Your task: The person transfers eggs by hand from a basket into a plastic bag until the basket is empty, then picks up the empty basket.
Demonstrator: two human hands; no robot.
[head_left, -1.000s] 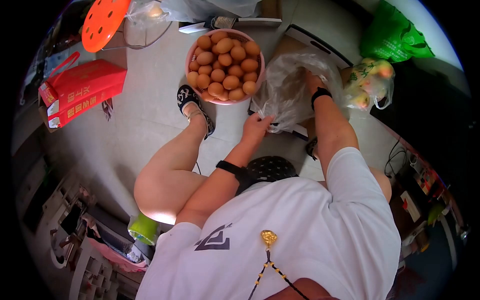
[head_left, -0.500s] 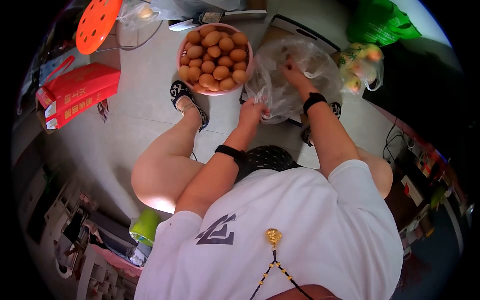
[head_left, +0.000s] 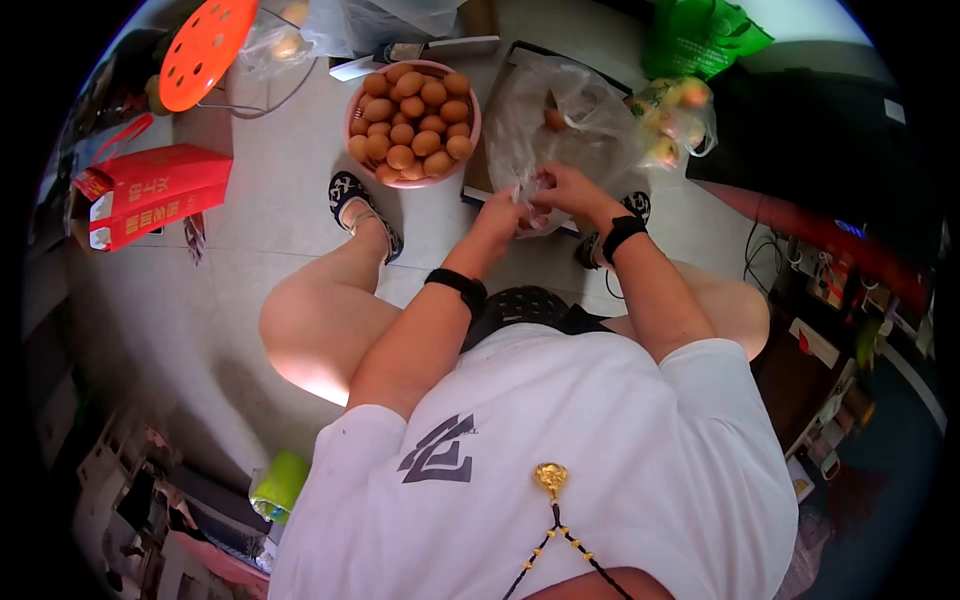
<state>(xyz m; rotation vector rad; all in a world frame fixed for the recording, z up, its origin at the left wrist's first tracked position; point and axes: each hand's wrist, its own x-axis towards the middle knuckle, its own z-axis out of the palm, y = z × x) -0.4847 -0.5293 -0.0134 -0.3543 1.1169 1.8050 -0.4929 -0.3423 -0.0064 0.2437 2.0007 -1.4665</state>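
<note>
A clear plastic bag (head_left: 510,125) lies spread between my feet, over a dark-rimmed, shallow box (head_left: 480,178). Inside it, toward the far side, shows a brown egg (head_left: 555,118). My left hand (head_left: 502,217) is closed on the bag's near edge. Close beside it, my right hand (head_left: 568,192) pinches the same edge, fingers bent toward the left hand. Left of the bag stands a pink basket (head_left: 472,150) heaped with several brown eggs (head_left: 405,125).
An orange stool (head_left: 207,55) and a red gift bag (head_left: 160,195) stand at left. To the right are a bag of fruit (head_left: 675,125) and a green bag (head_left: 700,40). A dark cabinet (head_left: 790,160) borders the right side. Loose cables (head_left: 765,255) hang below it.
My right hand has come out of the bag, back toward me, to its near edge beside my left hand. An egg now shows in the bag. The view has shifted slightly.
</note>
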